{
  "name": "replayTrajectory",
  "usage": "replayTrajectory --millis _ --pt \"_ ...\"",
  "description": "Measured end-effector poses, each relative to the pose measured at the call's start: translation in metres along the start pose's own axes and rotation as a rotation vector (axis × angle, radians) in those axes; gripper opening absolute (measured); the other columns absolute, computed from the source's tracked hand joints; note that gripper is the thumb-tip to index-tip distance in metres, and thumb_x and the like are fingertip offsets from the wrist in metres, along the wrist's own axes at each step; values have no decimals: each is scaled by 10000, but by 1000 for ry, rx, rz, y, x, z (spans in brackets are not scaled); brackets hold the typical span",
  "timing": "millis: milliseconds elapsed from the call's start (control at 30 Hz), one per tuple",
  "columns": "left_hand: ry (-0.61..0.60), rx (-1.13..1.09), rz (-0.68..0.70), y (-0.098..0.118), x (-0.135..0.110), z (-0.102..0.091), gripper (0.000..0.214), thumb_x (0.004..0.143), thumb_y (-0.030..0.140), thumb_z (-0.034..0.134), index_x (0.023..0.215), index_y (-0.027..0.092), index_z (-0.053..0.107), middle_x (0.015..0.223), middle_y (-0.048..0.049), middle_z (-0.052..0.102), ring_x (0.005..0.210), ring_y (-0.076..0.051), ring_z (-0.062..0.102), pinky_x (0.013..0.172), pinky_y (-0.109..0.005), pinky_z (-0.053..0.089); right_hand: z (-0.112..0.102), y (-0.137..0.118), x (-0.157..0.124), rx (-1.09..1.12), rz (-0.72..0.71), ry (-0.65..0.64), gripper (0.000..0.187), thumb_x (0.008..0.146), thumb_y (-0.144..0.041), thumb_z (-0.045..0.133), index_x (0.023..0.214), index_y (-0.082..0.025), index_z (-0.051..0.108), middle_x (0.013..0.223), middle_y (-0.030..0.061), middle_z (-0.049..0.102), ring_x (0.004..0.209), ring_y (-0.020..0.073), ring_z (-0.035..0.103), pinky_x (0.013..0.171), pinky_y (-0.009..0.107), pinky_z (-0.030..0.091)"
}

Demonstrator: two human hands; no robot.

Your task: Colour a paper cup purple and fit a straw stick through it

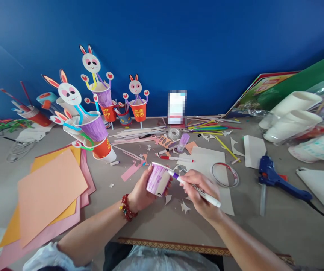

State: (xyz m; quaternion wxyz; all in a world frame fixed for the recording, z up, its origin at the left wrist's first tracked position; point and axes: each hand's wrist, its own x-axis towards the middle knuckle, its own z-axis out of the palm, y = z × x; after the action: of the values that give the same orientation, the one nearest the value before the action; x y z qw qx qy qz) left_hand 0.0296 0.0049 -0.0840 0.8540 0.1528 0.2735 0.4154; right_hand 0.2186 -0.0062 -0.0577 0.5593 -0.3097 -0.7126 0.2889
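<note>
My left hand [141, 194] is closed around a small paper cup [158, 179] held on its side, its wall streaked with purple ink. A red bead bracelet [126, 207] sits on that wrist. My right hand [200, 192] pinches a white marker with a purple tip [196, 189]; the tip touches the cup's side near its rim. Both hands hover just above the grey table [263, 233], close to its front edge.
Orange and pink paper sheets [49, 188] lie at the left. Finished bunny cups [93, 128] stand behind them. A blue glue gun [277, 180], a tape ring [225, 174], stacked white cups [291, 113], straws, pens and paper scraps crowd the middle and right.
</note>
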Motion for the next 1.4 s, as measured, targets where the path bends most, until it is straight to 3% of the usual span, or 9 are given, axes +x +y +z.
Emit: replayTrajectory --millis 133,267,433,567,733,867,1033,1200,1400 --pt "13 -5 -1 0 0 0 541 907 555 529 1205 121 651 912 -109 711 730 -198 664 590 -274 497 1 0 -1 63 -64 -122 271 844 -20 552 1008 -205 661 694 8 623 610 145 577 584 287 474" --pt "-7 -6 0 1 0 1 545 914 551 518 1203 107 650 901 -112 705 749 -210 664 600 -291 508 0 1 -2 3 9 20 261 864 -28 534 1019 -193 664 718 22 613 618 147 565 571 287 460" --pt "14 2 -10 1 0 0 548 919 561 498 1198 117 657 893 -105 705 706 -190 652 576 -270 491 1 1 -2 53 -66 -105 283 837 -10 550 1019 -198 658 694 10 611 621 149 571 589 293 463" --pt "-1 6 5 0 1 -1 548 919 552 506 1209 110 649 901 -116 704 760 -215 664 607 -290 510 0 2 -3 -2 -7 6 289 853 -10 541 1046 -190 659 734 27 611 650 153 575 600 295 469" --pt "24 57 6 -2 0 1 549 895 565 541 1209 127 644 875 -106 711 656 -188 643 577 -279 486 -1 1 -1 46 -62 -115 276 841 -18 556 1023 -196 662 717 17 628 632 149 580 604 291 473" --pt "31 79 3 -1 -1 3 589 886 581 545 1236 115 627 847 -114 709 680 -211 654 586 -291 488 0 -1 1 -8 -22 9 246 865 -48 535 1020 -187 667 726 31 623 635 158 582 590 294 478" --pt "30 72 8 -1 -1 1 566 901 564 531 1252 131 627 907 -111 717 640 -185 643 583 -287 477 1 -2 1 35 -53 -109 243 856 -47 547 1006 -196 668 712 27 641 631 158 601 592 293 486" --pt "-26 14 14 0 -1 1 619 885 595 548 1273 117 612 951 -118 702 765 -211 667 598 -285 501 -6 0 -1 -31 20 79 254 863 -54 549 1015 -210 680 710 25 621 613 160 587 559 292 475" --pt "-83 31 44 1 -3 -2 658 845 661 568 1245 143 634 993 -114 707 800 -215 674 646 -301 535 -6 -2 -1 -6 -54 -6 293 834 -52 569 1045 -221 681 716 25 671 605 168 612 557 296 493"
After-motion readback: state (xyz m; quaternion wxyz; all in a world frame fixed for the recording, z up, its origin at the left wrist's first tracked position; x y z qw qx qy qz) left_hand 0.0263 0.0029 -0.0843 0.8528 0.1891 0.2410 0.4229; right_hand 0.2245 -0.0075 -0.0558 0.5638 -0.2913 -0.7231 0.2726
